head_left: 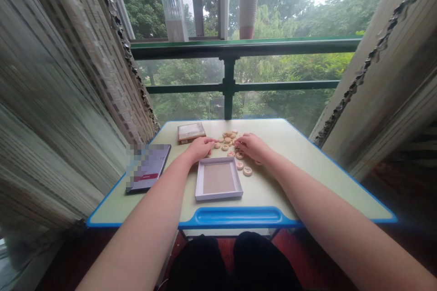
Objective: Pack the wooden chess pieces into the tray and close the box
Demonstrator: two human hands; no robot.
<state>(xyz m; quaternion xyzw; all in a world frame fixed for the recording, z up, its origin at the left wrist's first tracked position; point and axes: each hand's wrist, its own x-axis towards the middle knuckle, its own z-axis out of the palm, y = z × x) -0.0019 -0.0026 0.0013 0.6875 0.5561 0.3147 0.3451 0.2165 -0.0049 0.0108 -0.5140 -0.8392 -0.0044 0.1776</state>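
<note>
Two hands, one tray, perhaps sixteen discs

Window w/ curtains, grn rail, daylight

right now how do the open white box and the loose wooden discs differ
The shallow open white box is square; the pale wooden discs are round.
The box is one piece, far larger than any disc; the discs are many and scattered.
The box's floor looks plain brown; several discs carry dark or red marks.
Both lie on the blue-edged pale table.
</note>
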